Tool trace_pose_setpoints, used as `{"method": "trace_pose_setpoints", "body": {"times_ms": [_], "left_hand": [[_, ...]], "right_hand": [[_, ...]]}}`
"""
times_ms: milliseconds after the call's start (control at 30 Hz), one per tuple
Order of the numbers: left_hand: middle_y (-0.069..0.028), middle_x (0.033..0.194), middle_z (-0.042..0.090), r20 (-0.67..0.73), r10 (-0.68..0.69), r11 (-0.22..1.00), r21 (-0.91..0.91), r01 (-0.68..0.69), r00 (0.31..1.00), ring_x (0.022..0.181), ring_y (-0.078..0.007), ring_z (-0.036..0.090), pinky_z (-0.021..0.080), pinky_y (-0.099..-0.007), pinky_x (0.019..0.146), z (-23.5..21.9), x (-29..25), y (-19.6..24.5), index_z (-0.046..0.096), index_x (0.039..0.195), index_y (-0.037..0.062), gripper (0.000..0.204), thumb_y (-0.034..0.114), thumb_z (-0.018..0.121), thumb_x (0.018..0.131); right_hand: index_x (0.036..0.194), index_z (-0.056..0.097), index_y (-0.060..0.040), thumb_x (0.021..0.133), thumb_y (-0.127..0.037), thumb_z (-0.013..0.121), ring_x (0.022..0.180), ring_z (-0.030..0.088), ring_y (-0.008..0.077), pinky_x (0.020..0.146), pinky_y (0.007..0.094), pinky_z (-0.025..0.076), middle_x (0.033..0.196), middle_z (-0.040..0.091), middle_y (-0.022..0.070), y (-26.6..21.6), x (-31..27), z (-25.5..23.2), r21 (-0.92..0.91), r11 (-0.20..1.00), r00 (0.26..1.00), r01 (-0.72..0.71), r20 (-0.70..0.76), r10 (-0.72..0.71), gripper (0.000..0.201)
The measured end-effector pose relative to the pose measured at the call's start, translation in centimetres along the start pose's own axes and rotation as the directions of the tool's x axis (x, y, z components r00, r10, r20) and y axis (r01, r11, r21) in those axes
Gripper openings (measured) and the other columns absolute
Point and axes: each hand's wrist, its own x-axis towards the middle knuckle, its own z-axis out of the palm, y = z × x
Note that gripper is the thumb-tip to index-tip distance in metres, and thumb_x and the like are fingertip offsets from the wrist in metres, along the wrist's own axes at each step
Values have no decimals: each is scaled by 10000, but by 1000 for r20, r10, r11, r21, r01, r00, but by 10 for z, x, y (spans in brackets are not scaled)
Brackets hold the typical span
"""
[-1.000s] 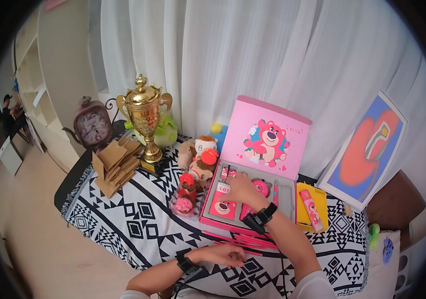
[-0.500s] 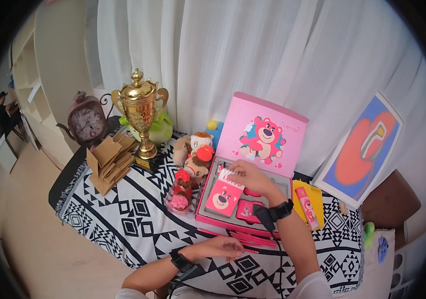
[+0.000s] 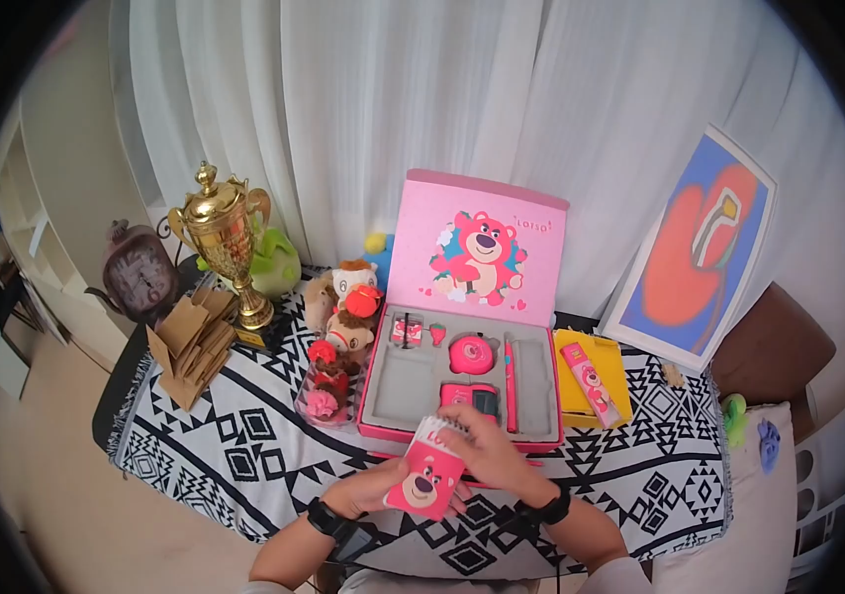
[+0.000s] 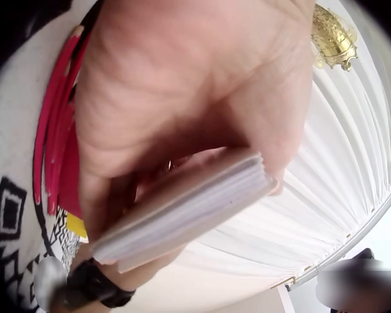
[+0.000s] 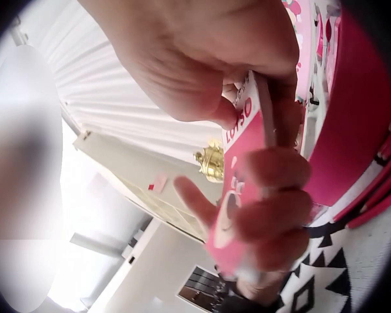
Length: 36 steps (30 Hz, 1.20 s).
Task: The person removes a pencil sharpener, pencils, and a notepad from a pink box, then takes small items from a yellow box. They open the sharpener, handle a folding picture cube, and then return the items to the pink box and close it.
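Note:
A small pink spiral notepad (image 3: 426, 481) with a bear's face on its cover is held in front of the pink box (image 3: 383, 433), tilted, over the patterned cloth. My left hand (image 3: 383, 482) grips it from the left side and below, thumb along the cover's edge. At the coil end, my right hand (image 3: 490, 457) pinches the top of the pad. Its white page edges face the left wrist camera, under the palm. In the right wrist view, fingers (image 5: 274, 208) of the left hand wrap the pad's edge. The box's left front recess shows bare grey lining.
The box also holds a round pink item (image 3: 472, 352) and a pink pen (image 3: 511, 381); its lid (image 3: 487, 267) stands up. Pink pencils (image 4: 51, 130) lie before it. Plush toys (image 3: 348, 332), a gold trophy (image 3: 230, 243) and paper bags (image 3: 193, 346) are left, a yellow tray (image 3: 612, 371) right.
The right hand has lifted the notepad out of its recess and brought it toward the body. The left hand, earlier resting near the pencils, now grips it too. The head view has shifted.

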Motion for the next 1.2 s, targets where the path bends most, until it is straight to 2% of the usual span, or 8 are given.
{"method": "trace_pose_setpoints", "body": {"times_ms": [100,233,500,667,700,800,900,1200], "left_hand": [[-146,1154,609,-190,-112,971,-231,66,975,1015,-250,646,545,-355,854,11,-2,0,457,1302,4,755,646,286,945],[-157,1235,571,-645,-114,993,-99,65,755,1107,-243,612,531,-361,913,46,3,22,383,1377,33,750,639,229,963],[-174,1382,447,-712,51,998,3,-71,700,1243,-265,517,493,-402,980,58,9,18,260,1453,62,782,658,216,948],[-171,1287,545,-632,-21,994,-99,-54,775,1136,-286,597,509,-402,941,49,5,21,356,1403,32,699,585,327,977],[-184,1261,571,-620,-81,986,-163,-27,780,1100,-325,615,508,-411,931,53,6,26,381,1388,7,673,540,361,978],[-222,1207,594,-379,-51,938,-336,-86,924,987,-406,647,555,-415,839,29,9,15,424,1354,-6,666,537,346,975],[-223,1276,546,-593,-84,952,-284,-111,801,1081,-428,599,508,-506,909,52,24,25,414,1367,11,642,511,396,965],[-225,1337,490,-600,-72,818,-493,-298,797,1098,-536,537,434,-654,917,28,26,1,409,1397,119,574,477,452,949]], "right_hand": [[1341,408,36,835,-283,723,1257,404,404,1039,442,356,1381,370,253,-15,-13,15,-558,789,962,257,69,-264,677],[1451,274,31,739,-483,763,1372,246,468,1111,506,253,1512,198,273,-38,-28,26,-544,731,907,412,171,-385,1005],[1412,396,-18,789,-386,745,1392,302,363,1103,427,333,1520,275,186,-37,-25,18,-516,652,831,556,380,-407,804],[1296,565,-67,866,-242,669,1233,534,280,992,349,460,1348,545,118,-39,-21,-18,-247,845,849,474,383,-364,476],[1198,632,-30,880,-207,656,968,671,216,832,286,519,1049,693,107,-36,-21,-17,-141,869,865,475,257,-431,365],[1084,665,4,930,-232,616,708,619,109,652,246,480,775,659,65,-34,-22,-27,-159,971,962,181,233,-142,286],[966,661,33,982,-260,552,604,456,38,551,242,391,632,540,-1,-22,-21,-28,-12,1000,994,9,106,-7,313],[978,700,33,960,-225,594,644,496,26,550,195,377,747,599,-11,-11,-11,-37,504,809,939,-302,306,160,280]]}}
